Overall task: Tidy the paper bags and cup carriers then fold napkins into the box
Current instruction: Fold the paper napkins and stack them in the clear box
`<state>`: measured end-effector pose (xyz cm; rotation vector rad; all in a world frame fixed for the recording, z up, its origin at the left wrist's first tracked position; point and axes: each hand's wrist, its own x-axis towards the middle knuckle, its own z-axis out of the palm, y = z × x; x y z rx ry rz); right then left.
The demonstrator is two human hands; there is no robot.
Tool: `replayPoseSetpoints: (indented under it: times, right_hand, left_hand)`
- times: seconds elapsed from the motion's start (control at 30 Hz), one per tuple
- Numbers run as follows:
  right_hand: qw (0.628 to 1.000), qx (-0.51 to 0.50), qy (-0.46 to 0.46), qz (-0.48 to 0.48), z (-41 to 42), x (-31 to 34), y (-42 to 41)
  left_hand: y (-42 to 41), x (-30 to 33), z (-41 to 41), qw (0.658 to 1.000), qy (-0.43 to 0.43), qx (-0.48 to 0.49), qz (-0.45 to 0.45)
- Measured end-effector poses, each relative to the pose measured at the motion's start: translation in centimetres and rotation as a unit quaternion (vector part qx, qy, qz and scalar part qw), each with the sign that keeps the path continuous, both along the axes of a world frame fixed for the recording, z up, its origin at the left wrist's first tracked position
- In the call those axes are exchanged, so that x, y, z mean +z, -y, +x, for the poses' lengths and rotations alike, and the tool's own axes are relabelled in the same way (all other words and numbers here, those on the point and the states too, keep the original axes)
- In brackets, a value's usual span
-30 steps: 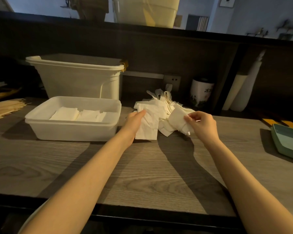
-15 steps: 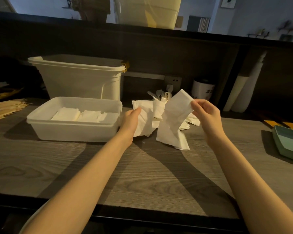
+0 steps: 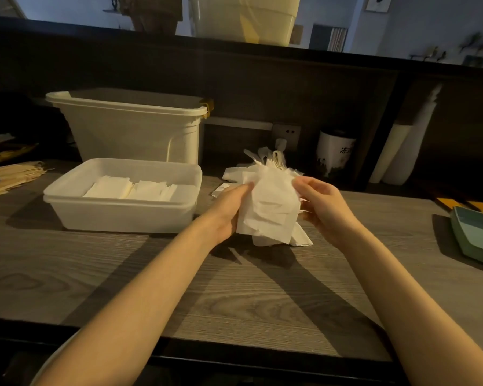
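Between my two hands a white paper napkin hangs loose and crumpled, lifted just clear of the wooden counter. My left hand grips its left edge with curled fingers; my right hand pinches the right edge, thumb on top. Behind my hands, touching the napkin's far side as far as I can tell, lies the rest of the unfolded napkin pile, with something looped poking out of its top that I cannot make out. To the left of my left hand sits the shallow white plastic box, with two stacks of folded napkins lying flat inside.

What worries me most is the paper itself. It is thin and already creased, so if I pull my hands apart too hard to flatten it, I expect it will tear at the pinched corners. A second sheet seems to trail below the one I hold, near my right wrist; if it clings, I would fold two together and get a fat, uneven piece. The lower corner may also drag the loose pile forward and scatter it. Folding in mid-air risks a crooked crease; laying it on the counter near my wrists looks safer. Dim light makes the edges hard to match.
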<state>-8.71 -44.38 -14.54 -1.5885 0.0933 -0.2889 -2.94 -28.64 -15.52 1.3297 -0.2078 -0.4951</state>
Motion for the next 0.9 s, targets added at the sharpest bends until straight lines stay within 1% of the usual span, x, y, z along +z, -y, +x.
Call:
replayPoseSetpoints:
  times: [0.13,0.27,0.37,0.4,0.47,0.53,0.6,0.77,0.9]
  right_hand:
    - [0.99,-0.095,-0.005,-0.107,0.7,-0.8,0.1]
    - [0.975,-0.124,0.026,-0.18,0.9,-1.1,0.1]
    - [0.938,-0.15,0.096,-0.298,0.7,-0.9,0.1]
    - [0.926,-0.142,0.117,-0.329,0.5,-0.7,0.1]
    - [0.911,-0.092,0.145,-0.374,0.1,-0.4,-0.1]
    - [0.895,-0.03,0.146,-0.421,-0.1,-0.4,-0.4]
    - [0.874,0.005,0.135,-0.467,0.0,-0.7,-0.8]
    - [0.85,0.001,0.155,-0.504,0.3,-1.2,-0.4]
    - [0.842,-0.022,0.184,-0.507,0.5,-1.3,-0.4]
  left_hand:
    - [0.0,0.1,-0.5,0.999,0.001,-0.05,0.002]
    - [-0.1,0.2,-0.6,0.998,-0.009,-0.061,0.005]
    - [0.0,0.1,-0.6,0.999,-0.017,-0.028,-0.006]
    - [0.0,0.1,-0.6,1.0,-0.025,-0.014,-0.011]
    - [0.0,0.0,-0.4,0.999,-0.042,0.015,-0.019]
    - [-0.2,-0.1,-0.3,0.998,-0.053,0.03,-0.019]
    - [-0.3,-0.1,-0.3,0.998,-0.057,0.033,-0.022]
    - [-0.3,0.0,-0.3,0.997,-0.066,0.027,-0.035]
    - [-0.3,0.0,-0.1,0.996,-0.071,0.032,-0.04]
